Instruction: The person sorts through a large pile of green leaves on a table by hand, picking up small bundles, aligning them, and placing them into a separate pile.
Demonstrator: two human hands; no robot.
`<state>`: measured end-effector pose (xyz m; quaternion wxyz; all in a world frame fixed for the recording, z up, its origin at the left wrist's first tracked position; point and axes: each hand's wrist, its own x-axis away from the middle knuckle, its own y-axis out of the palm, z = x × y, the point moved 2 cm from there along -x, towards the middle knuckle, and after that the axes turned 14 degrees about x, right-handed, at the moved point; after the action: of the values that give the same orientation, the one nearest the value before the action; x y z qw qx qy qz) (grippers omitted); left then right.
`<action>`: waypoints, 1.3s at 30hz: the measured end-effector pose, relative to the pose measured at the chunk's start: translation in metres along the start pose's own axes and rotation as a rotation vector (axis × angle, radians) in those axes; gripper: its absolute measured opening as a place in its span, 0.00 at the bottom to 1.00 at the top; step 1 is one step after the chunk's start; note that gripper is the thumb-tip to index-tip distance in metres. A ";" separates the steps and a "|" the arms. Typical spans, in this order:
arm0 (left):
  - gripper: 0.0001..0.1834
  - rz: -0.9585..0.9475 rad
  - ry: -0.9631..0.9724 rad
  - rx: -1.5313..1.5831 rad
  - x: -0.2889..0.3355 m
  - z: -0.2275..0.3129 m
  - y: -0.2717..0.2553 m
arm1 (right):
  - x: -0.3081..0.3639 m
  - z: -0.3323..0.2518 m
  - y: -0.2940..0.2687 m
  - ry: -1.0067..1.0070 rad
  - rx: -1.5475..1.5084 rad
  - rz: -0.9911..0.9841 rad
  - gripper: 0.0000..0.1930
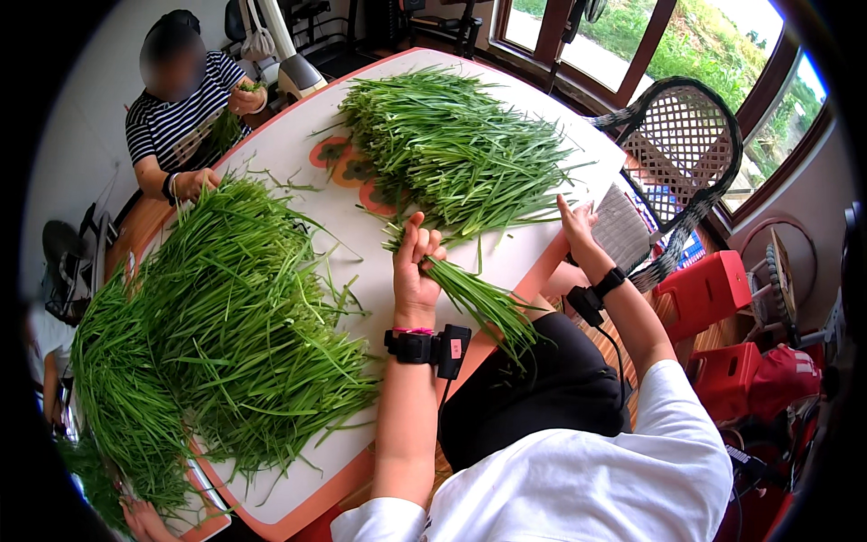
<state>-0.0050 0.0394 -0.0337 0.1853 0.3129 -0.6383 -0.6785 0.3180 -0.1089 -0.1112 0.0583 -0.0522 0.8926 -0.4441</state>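
A white surface (348, 212) with an orange rim carries two heaps of green chives: one heap (452, 149) just beyond the fingers (417, 242), a larger heap (226, 334) to their left.

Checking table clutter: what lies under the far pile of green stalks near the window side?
The far pile of green stalks lies on the white table. Orange-red flower prints peek out at its left edge. The tabletop beneath the pile is covered, so anything else there cannot be seen.

Small bunch of green chives (479, 303): long thin stalks, slanting off table edge, tips drooping toward lap.
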 end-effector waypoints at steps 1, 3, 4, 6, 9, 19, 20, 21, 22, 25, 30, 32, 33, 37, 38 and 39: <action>0.10 -0.021 -0.019 0.023 -0.002 -0.004 -0.001 | -0.004 0.003 -0.003 0.031 0.056 -0.001 0.57; 0.10 0.001 -0.004 0.014 0.000 0.002 -0.003 | 0.018 -0.016 -0.015 0.083 0.096 -0.058 0.57; 0.10 0.029 0.020 -0.003 0.003 0.011 -0.005 | 0.021 -0.020 0.000 0.072 0.092 -0.074 0.57; 0.10 0.023 0.011 0.024 0.002 0.006 -0.003 | 0.015 -0.015 -0.008 0.055 0.115 -0.026 0.57; 0.14 0.051 0.020 -0.011 0.002 0.004 -0.005 | 0.018 -0.014 -0.013 0.068 0.143 0.000 0.56; 0.14 0.061 0.044 -0.050 0.004 0.008 -0.006 | 0.011 -0.006 0.003 0.006 0.174 0.070 0.51; 0.14 0.058 0.054 -0.043 0.004 0.008 -0.006 | 0.004 0.003 0.003 -0.006 0.178 0.071 0.51; 0.14 0.062 0.034 -0.015 0.000 -0.002 -0.004 | -0.017 0.027 -0.008 -0.075 0.147 0.089 0.50; 0.14 0.066 0.037 -0.023 0.001 -0.003 0.001 | -0.020 0.034 -0.006 -0.121 0.113 0.087 0.49; 0.13 0.081 0.055 -0.048 0.001 0.002 -0.004 | -0.005 0.029 -0.004 -0.340 -0.058 0.220 0.31; 0.09 0.089 0.024 -0.031 0.007 0.008 -0.007 | 0.040 0.001 -0.031 -0.356 -0.560 0.123 0.13; 0.09 0.106 0.020 -0.036 0.002 0.001 -0.002 | 0.026 0.013 -0.034 -0.270 -0.866 0.018 0.14; 0.08 0.122 0.028 -0.052 0.004 0.003 -0.003 | 0.036 0.003 -0.038 -0.430 -0.659 0.074 0.17; 0.08 0.141 0.037 -0.054 0.007 0.006 -0.007 | 0.089 -0.062 -0.082 -0.561 -0.029 0.414 0.31; 0.08 0.152 0.042 -0.060 0.007 0.007 -0.006 | 0.099 -0.083 -0.090 -0.640 0.004 0.492 0.31; 0.08 0.150 0.047 -0.047 0.007 0.007 -0.006 | 0.109 -0.103 -0.099 -0.715 0.046 0.581 0.31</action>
<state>-0.0143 0.0407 -0.0414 0.2577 0.2756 -0.6391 -0.6702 0.1992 -0.1027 0.0233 0.4856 0.0515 0.7841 -0.3831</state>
